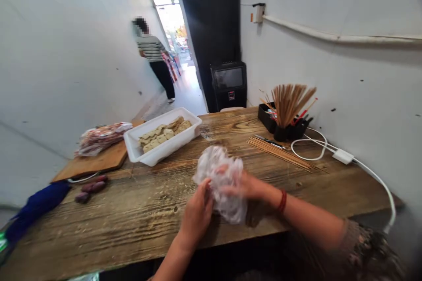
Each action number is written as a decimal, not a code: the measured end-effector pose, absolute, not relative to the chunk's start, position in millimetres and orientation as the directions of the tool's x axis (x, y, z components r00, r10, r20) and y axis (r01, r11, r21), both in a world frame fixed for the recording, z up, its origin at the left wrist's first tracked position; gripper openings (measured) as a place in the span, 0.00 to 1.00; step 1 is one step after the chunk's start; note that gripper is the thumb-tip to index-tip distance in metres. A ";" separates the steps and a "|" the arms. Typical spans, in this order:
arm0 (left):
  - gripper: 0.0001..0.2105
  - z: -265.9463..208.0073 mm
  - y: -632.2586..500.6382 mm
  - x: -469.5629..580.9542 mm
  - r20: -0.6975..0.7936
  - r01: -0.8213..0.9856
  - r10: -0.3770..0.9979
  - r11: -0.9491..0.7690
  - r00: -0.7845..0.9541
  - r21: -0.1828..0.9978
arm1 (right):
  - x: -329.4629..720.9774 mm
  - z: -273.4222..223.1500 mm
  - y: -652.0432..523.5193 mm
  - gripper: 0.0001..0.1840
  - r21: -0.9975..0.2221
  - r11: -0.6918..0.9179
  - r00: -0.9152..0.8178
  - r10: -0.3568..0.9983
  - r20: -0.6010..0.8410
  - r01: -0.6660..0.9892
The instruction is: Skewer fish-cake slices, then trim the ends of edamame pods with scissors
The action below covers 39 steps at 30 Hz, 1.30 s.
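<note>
A crumpled, whitish plastic bag is held between my two hands above the front part of the wooden table. My left hand grips its lower left side, with the thumb and fingers closed on the film. From the right, my right hand is on the bag, its fingers sunk into the folds and blurred by motion. Whether anything lies inside the bag I cannot make out. Behind it stands a white plastic tub with folded, beige flat pieces in it.
Thin wooden skewers lie right, near a black holder full of sticks and a white cable. At left are a cutting board with a wrapped package, purplish pieces and blue cloth. A person stands beyond.
</note>
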<state>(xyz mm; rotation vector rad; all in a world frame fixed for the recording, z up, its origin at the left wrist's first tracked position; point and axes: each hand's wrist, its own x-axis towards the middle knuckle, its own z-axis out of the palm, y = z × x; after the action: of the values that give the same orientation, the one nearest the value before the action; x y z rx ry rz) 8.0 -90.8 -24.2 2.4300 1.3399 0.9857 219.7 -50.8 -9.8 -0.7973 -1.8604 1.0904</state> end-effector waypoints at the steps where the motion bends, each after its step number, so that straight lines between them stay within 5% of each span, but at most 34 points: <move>1: 0.29 -19.5 -91.6 3.5 0.495 0.685 0.826 -0.527 0.271 0.503 | 203.8 -7.0 -57.4 0.24 -0.857 0.505 -0.537 0.752 0.381 0.099; 4: 0.37 -2.4 -95.3 -15.1 0.565 0.730 0.812 -0.476 0.149 0.491 | 172.7 4.1 -73.2 0.16 -0.822 0.562 -0.611 0.684 0.397 0.095; 7: 0.35 12.0 -97.4 -35.4 0.501 0.736 0.819 -0.518 0.280 0.436 | 158.1 16.6 -72.5 0.10 -0.825 0.561 -0.661 0.644 0.385 0.066; 11: 0.21 22.5 -96.1 -59.4 0.289 0.619 0.902 -0.431 0.321 0.657 | 148.6 36.1 -53.0 0.12 -0.843 0.529 -0.665 0.596 0.450 -0.096; 14: 0.20 27.0 -95.0 -79.0 0.312 0.536 0.944 -0.320 0.108 0.781 | 149.0 48.4 -27.7 0.15 -0.904 0.410 -0.558 0.726 0.402 -0.118; 18: 0.18 27.9 -92.0 -111.0 0.411 0.485 0.888 -0.273 -0.204 0.831 | 157.6 49.0 8.4 0.17 -0.943 0.075 -0.263 0.950 0.166 -0.325; 21: 0.16 26.8 -88.7 -133.2 0.557 0.639 0.809 -0.329 -0.189 0.695 | 169.9 38.5 24.7 0.20 -0.963 0.038 -0.328 0.936 0.128 -0.268; 24: 0.18 25.4 -87.6 -147.2 0.663 0.838 0.748 -0.335 -0.041 0.430 | 189.5 31.4 32.7 0.31 -0.982 0.188 -0.684 0.721 0.114 0.034; 28: 0.23 18.1 -93.6 -152.3 0.516 0.900 0.803 -0.417 0.298 0.128 | 213.0 46.4 40.1 0.50 -0.875 0.445 -0.785 0.604 0.136 0.191; 33: 0.26 7.9 -109.5 -141.0 0.403 0.888 0.824 -0.457 0.397 0.059 | 207.8 80.7 42.4 0.44 -0.865 0.501 -0.863 0.438 0.252 0.002; 39: 0.31 -1.5 -105.7 -100.9 0.395 0.840 0.780 -0.542 0.486 0.036 | 188.9 76.2 31.2 0.53 -0.581 0.792 -0.878 0.401 0.264 0.187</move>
<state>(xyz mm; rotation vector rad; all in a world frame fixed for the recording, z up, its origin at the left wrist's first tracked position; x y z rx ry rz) -100.9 -105.7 -1.5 2.8450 1.5643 0.6155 188.9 31.2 76.2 -0.4453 -2.6064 0.7883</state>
